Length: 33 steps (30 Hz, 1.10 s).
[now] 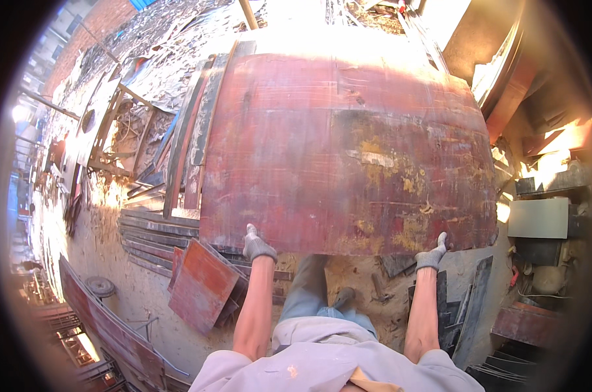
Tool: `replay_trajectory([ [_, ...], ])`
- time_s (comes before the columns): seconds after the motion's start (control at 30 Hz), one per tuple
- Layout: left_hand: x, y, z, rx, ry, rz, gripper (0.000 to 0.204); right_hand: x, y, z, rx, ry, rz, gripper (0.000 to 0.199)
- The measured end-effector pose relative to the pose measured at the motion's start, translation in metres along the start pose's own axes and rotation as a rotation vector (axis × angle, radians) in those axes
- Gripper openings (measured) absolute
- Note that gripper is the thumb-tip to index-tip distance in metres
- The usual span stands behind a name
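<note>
A large worn reddish plywood sheet (276, 150) spreads out in front of me, scuffed dark and yellow on its right half. My left hand (258, 244), in a pale knit glove with a grey cuff, grips the near edge left of the middle. At the near right corner, my right hand (432, 253), gloved alike, holds the same edge. Both thumbs lie on top of the sheet; the other fingers are hidden beneath it. Whether the far part of the sheet rests on something cannot be made out.
Long narrow boards (190, 130) run along the sheet's left side. Dark planks (153, 236) and smaller red panels (203, 287) lie on the ground at left. A hammer (379, 287) lies near my feet. More dark strips (472, 307) lean at right, and a curved panel (106, 320) stands lower left.
</note>
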<state>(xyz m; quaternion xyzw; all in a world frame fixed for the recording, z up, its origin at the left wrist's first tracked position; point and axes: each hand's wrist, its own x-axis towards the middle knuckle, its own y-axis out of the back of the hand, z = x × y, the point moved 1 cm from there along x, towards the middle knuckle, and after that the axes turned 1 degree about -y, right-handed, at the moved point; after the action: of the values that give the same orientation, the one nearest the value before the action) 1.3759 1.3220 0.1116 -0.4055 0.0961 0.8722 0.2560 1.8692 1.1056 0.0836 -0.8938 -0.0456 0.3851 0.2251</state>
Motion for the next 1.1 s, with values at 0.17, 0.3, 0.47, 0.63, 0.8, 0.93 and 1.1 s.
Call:
replay_trajectory([
  [0.17,0.031,-0.084,0.004,0.155,0.037,-0.001,0.071,0.046,-0.079,0.005,0.004,0.058,0.060,0.059],
  [0.3,0.027,-0.132,0.015,0.209,0.017,-0.037,0.082,0.055,-0.111,0.004,-0.133,0.059,0.139,0.067],
  [0.47,-0.009,-0.129,0.022,0.735,-0.283,0.203,0.094,-0.023,-0.091,0.013,-1.464,0.548,0.380,0.071],
  [0.63,-0.037,-0.124,0.029,1.312,-1.626,0.217,0.089,-0.053,-0.132,0.040,-1.688,1.585,-0.371,0.044],
  [0.8,-0.021,-0.156,0.040,0.953,-2.036,-0.783,0.041,-0.020,-0.187,0.060,-1.558,1.834,-0.510,0.046],
  [0.93,-0.004,-0.204,0.042,1.088,-1.930,-0.730,0.031,0.012,-0.231,0.072,-1.719,1.660,-0.472,0.039],
  [1.1,0.002,-0.256,0.041,1.167,-1.846,-0.693,0.034,0.046,-0.282,0.078,-1.683,1.673,-0.472,0.036],
])
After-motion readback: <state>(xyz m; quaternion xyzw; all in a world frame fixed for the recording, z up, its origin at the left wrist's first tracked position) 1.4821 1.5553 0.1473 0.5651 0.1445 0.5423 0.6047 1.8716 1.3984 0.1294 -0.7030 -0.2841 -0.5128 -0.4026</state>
